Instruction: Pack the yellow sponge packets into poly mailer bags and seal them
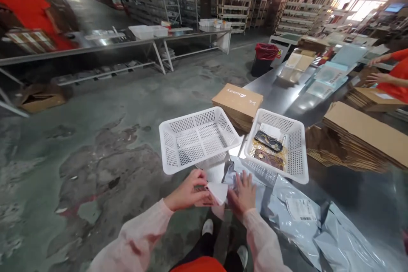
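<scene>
My left hand (188, 191) is closed on a small folded slip of paper (219, 190), white on one face and pinkish beneath, pinched by its left side. My right hand (245, 193) lies with fingers spread on a grey plastic mailer bag (261, 193), its thumb close to the slip's right edge. Just ahead of my left hand stands a white perforated basket (162, 146). Beyond my right hand, a second white basket (305, 148) holds dark flat packets (268, 141) with yellowish strands and a white card.
More grey mailer bags (296, 225), one labelled, lie at the right on the metal table (331, 187). Cardboard stacks (237, 95) stand behind the baskets and at the right (363, 136). A co-worker's hands (379, 77) are at far right; another person (28, 6) is at upper left.
</scene>
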A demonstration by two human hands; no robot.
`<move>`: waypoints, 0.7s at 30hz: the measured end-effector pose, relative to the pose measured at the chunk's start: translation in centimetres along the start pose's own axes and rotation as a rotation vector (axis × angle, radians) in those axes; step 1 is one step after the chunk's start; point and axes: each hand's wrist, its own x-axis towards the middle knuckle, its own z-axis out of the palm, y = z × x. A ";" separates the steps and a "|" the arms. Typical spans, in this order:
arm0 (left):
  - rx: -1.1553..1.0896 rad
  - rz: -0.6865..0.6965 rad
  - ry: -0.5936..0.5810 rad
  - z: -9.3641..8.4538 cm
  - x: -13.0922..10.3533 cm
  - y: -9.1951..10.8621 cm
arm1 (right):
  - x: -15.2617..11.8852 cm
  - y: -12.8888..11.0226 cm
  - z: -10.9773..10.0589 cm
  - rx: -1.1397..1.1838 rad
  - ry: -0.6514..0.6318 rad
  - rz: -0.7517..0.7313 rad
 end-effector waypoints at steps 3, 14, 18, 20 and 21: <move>-0.088 0.075 0.039 -0.3 -0.5 0.9 | -0.3 -1.1 2.0 0.010 -0.131 -0.147; -0.576 -0.280 0.135 8.0 0.4 -3.1 | -4.1 -5.0 -5.3 1.035 -0.275 -0.042; -0.565 -0.389 -0.037 10.0 0.4 -4.4 | -5.6 -5.3 -5.2 0.917 -0.115 0.096; -0.390 -0.438 -0.017 10.8 0.7 -5.1 | -6.0 -4.4 -4.0 0.888 -0.063 0.156; -0.298 -0.465 0.019 11.2 1.0 -5.4 | -6.0 -3.8 -3.4 0.883 -0.041 0.181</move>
